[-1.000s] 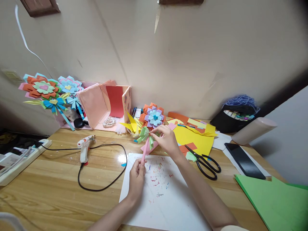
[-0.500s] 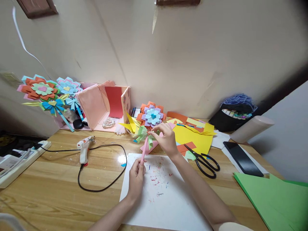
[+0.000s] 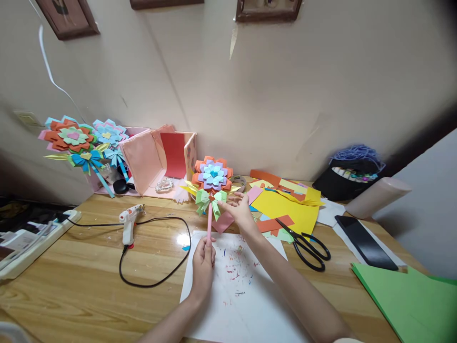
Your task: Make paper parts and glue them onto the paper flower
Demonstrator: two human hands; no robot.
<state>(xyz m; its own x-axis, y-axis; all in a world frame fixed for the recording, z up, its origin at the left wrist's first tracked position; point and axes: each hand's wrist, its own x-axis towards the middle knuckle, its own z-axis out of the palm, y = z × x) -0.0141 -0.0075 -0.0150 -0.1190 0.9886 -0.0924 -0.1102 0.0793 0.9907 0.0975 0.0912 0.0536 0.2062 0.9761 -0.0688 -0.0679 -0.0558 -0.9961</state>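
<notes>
My left hand (image 3: 203,259) is closed round the bottom of a pink paper stem (image 3: 209,224) and holds it upright over a white sheet (image 3: 243,295). On top of the stem sits an orange, purple and blue paper flower (image 3: 213,175), with a green paper bow (image 3: 209,199) just below it. My right hand (image 3: 240,211) is beside the bow, fingers stretched out and touching its right loop.
A glue gun (image 3: 129,222) with a black cord lies to the left. Black scissors (image 3: 305,244) and yellow and orange paper scraps (image 3: 285,205) lie to the right. Finished paper flowers (image 3: 80,143), a pink box (image 3: 157,159), a phone (image 3: 366,242) and green sheets (image 3: 410,300) surround the work spot.
My left hand has tipped the stem from leaning to upright, raising the flower. My right hand has gone from pinching the bow to open fingers beside it.
</notes>
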